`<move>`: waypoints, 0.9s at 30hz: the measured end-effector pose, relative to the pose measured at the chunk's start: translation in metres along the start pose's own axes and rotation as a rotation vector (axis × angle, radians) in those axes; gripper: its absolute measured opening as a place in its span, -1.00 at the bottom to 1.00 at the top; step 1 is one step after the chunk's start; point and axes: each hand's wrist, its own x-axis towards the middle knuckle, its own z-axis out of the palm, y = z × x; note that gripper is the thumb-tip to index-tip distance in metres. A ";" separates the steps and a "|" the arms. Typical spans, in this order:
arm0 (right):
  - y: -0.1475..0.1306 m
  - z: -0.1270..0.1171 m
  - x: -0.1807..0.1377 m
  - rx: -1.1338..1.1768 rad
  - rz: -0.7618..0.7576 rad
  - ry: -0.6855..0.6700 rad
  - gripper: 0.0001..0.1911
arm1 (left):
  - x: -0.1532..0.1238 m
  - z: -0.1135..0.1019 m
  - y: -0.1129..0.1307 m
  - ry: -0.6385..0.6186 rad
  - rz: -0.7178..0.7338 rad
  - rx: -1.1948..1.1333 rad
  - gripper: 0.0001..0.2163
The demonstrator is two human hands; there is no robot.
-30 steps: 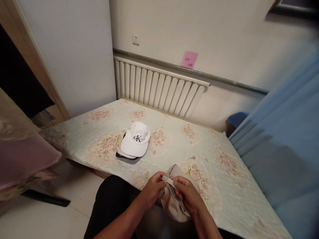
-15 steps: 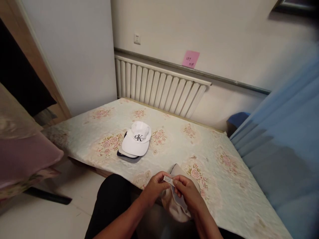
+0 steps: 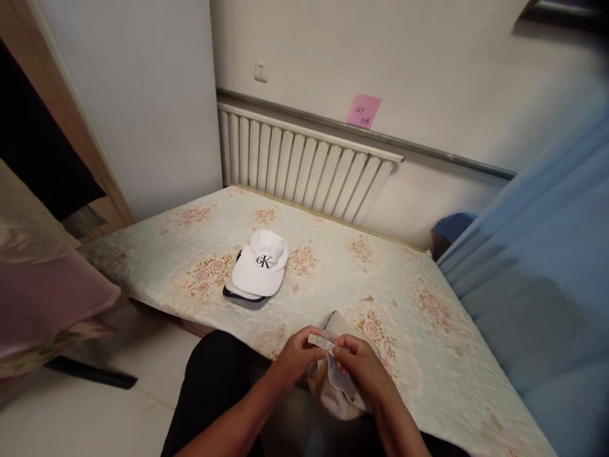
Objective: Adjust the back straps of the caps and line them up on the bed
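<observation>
at the lower centre of the frame, the left hand (image 3: 295, 360) and right hand (image 3: 365, 369) each pinch the narrow pale strap (image 3: 320, 343) of a beige fabric cap (image 3: 328, 398) between thumb and fingers. left of centre, a white cap with black lettering (image 3: 257, 276) lies atop other brimmed caps (image 3: 240, 299) on the pale green floral cover (image 3: 333, 282).

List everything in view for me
held cap: one, beige, lower centre
stacked caps: at least three, topmost white, centre
floral cover: one, pale green, under caps
radiator: one, white, wall
pipe: one, grey, wall
socket: one, white, wall
note: one, pink, wall
frame: one, dark, upper right
curtain: one, blue, right
panel: one, white, left
cloths: several, mixed, far left
left hand: one, bare, on held cap
right hand: one, bare, on held cap
trouser legs: two, black, bottom
</observation>
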 end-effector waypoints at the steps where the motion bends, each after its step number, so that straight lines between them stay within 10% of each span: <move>1: 0.000 0.001 0.001 0.009 -0.003 -0.006 -0.82 | 0.000 0.000 0.000 0.003 0.007 0.002 -0.82; 27: 0.003 0.007 0.002 0.195 -0.016 -0.046 -0.83 | 0.000 -0.004 -0.011 -0.027 -0.063 -0.109 -0.70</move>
